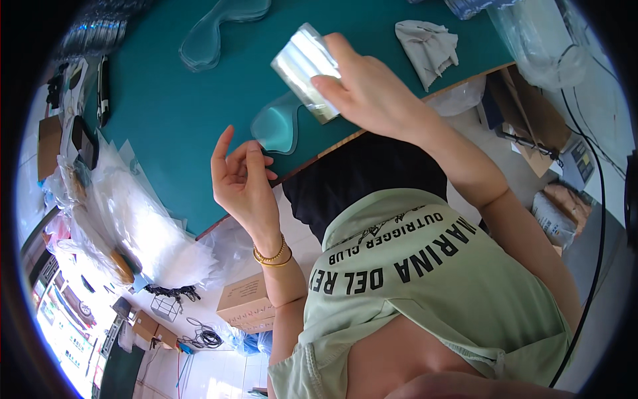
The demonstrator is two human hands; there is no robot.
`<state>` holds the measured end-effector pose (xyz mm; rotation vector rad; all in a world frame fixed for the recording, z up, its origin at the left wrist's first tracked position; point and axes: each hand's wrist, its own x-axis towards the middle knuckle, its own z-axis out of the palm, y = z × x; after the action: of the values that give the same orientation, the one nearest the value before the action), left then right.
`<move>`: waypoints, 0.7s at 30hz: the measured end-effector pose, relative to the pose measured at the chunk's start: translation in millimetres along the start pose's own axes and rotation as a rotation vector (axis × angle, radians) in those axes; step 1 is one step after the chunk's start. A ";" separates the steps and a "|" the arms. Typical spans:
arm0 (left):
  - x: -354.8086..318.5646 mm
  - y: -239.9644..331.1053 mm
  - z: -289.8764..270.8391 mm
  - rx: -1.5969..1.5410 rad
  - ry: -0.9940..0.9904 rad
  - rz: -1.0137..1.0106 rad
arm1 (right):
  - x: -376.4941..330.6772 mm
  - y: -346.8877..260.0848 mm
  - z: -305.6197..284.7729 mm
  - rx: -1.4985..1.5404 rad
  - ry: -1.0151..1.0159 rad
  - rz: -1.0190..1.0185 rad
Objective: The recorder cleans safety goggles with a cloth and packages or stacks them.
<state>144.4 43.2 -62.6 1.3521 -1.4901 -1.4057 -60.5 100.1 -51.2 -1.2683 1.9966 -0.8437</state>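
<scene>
My right hand (372, 90) grips a shiny, silvery rectangular pad or packet (302, 66) between thumb and fingers; its exact kind does not show. Beneath it, close to the table's near edge, lies a clear goggle-shaped plastic lens (275, 128), its right part hidden by the pad. Beside the lens's left end is my left hand (244, 178), forefinger raised and thumb stretched out, the other fingers loosely bent. The thumb tip meets or nearly meets the lens's edge; I cannot tell which. No object shows within that hand.
Farther back on the green table (159, 100) lies a stack of similar clear lenses (203, 46). A crumpled grey cloth (426, 50) is at the right. Clear plastic sheets and bags (143, 199) spill over the left edge. A black cable (601, 219) hangs at the right, and cardboard boxes (246, 299) stand below.
</scene>
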 end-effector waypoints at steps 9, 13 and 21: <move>-0.9 0.9 4.1 0.060 0.033 -0.036 | 14.3 -1.7 3.3 0.049 -0.031 -0.036; 0.1 3.1 5.9 0.074 0.024 -0.009 | 12.1 -1.2 9.5 -0.034 0.038 -0.088; -4.9 2.4 3.0 0.111 0.033 -0.005 | 4.3 -26.1 35.9 -0.055 -0.076 -0.194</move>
<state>142.1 48.4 -60.0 1.4402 -1.5636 -1.3151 -20.4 80.7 -53.2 -1.5213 1.8706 -0.8225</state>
